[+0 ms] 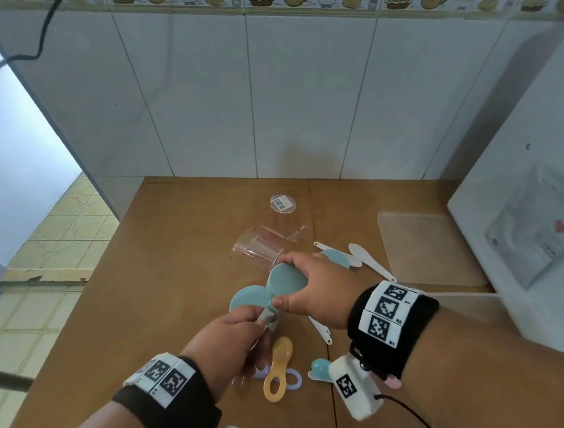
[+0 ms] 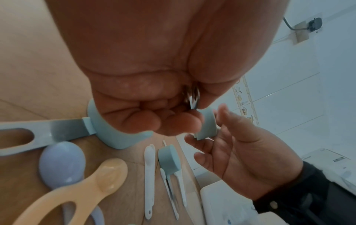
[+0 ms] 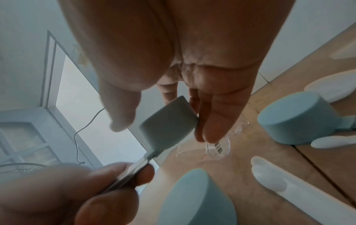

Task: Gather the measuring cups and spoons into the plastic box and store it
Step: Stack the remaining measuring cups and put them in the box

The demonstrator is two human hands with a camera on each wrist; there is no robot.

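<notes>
Matt blue plastic cups [image 1: 287, 278] carry shiny metal handles [image 3: 133, 170]. The table [image 1: 182, 255] looks like smooth wood. Clear glossy plastic beakers [image 1: 263, 245] lie before gleaming wall tiles [image 1: 298, 94].

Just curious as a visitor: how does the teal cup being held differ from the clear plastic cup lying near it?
The teal measuring cup is opaque and held up by both hands; the clear plastic measuring cup is see-through, lies tipped on the wooden table, untouched. Both are measuring cups.

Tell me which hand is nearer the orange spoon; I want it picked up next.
Left. The left hand hangs just beside the orange spoon, gripping a blue cup's handle. The right hand is farther back over the table, holding that cup's bowl.
</notes>
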